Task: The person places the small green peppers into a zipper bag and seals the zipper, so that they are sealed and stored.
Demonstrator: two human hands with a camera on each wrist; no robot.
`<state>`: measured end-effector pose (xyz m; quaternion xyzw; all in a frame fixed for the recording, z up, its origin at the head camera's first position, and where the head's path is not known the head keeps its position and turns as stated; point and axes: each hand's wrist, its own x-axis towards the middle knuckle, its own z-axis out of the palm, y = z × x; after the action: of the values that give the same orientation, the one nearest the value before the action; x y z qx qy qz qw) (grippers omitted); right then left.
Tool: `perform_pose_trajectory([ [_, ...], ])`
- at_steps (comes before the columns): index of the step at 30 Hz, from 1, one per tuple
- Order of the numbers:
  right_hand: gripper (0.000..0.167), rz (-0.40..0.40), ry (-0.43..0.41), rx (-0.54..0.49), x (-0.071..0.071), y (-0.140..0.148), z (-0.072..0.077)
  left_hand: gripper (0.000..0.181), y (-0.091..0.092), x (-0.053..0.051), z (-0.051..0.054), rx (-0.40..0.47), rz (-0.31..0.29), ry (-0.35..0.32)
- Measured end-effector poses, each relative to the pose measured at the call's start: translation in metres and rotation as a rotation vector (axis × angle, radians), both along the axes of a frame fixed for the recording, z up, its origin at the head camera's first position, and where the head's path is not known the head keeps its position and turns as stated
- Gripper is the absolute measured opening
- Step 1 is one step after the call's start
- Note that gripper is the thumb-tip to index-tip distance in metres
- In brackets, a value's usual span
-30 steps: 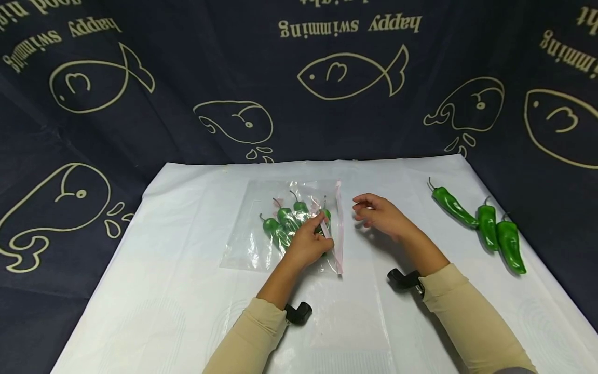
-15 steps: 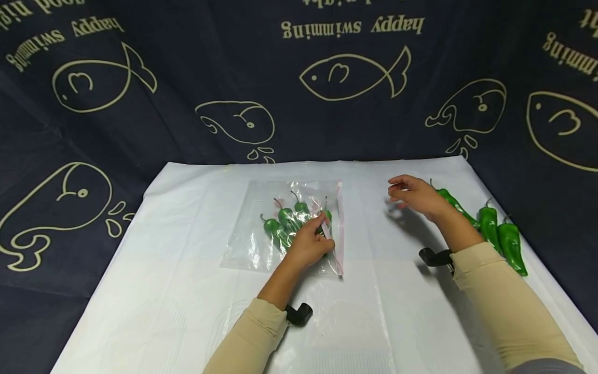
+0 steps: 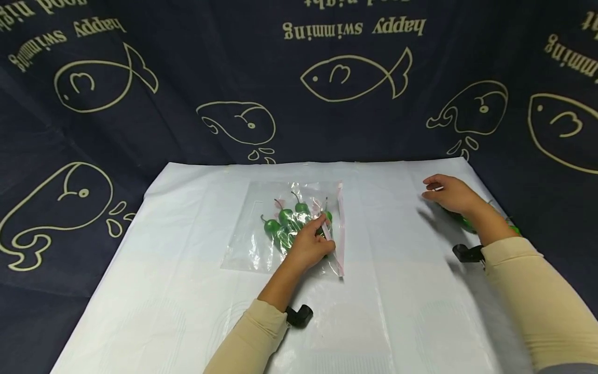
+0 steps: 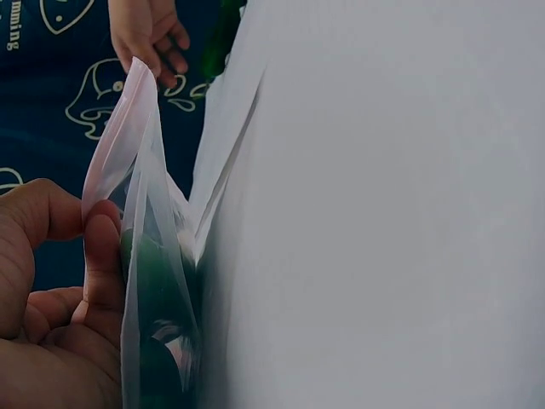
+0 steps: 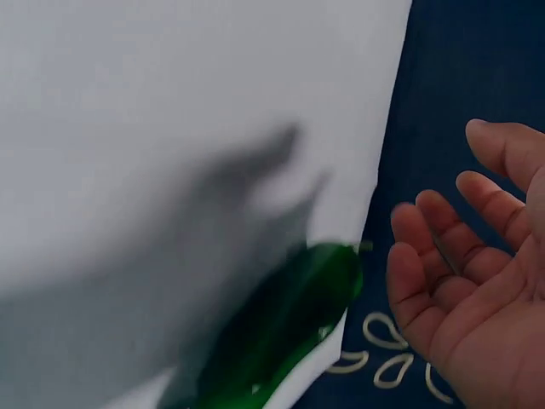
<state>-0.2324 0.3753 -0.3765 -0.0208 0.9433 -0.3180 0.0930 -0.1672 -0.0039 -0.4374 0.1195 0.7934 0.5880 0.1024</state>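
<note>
A clear zip bag (image 3: 243, 244) with a pink-edged opening lies on the white table, several green peppers (image 3: 286, 215) inside it. The left hand (image 3: 309, 245) pinches the bag's edge between thumb and fingers; in the left wrist view the left hand (image 4: 64, 290) holds the pink-white strip (image 4: 119, 128) raised. Above the loose peppers at the right hovers the right hand (image 3: 450, 195), fingers loosely bent, holding nothing. It hides most of those peppers in the head view. In the right wrist view, one green pepper (image 5: 285, 324) lies beside the right hand (image 5: 477, 281), not touching it.
The white table (image 3: 187, 311) ends at the right just past the loose peppers. A dark blue cloth (image 3: 280, 62) with fish and whale drawings hangs behind the table and around its sides.
The right hand has moved to the right, from beside the bag's opening to over the loose peppers. The left hand and the bag have stayed in place.
</note>
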Motion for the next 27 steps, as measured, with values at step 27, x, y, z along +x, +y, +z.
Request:
perform_pose_trajectory([
  [27, 0.071, -0.055, -0.184, 0.139, 0.003, 0.056, -0.017, 0.079, 0.000, -0.001, -0.002, 0.003, -0.005, -0.006],
])
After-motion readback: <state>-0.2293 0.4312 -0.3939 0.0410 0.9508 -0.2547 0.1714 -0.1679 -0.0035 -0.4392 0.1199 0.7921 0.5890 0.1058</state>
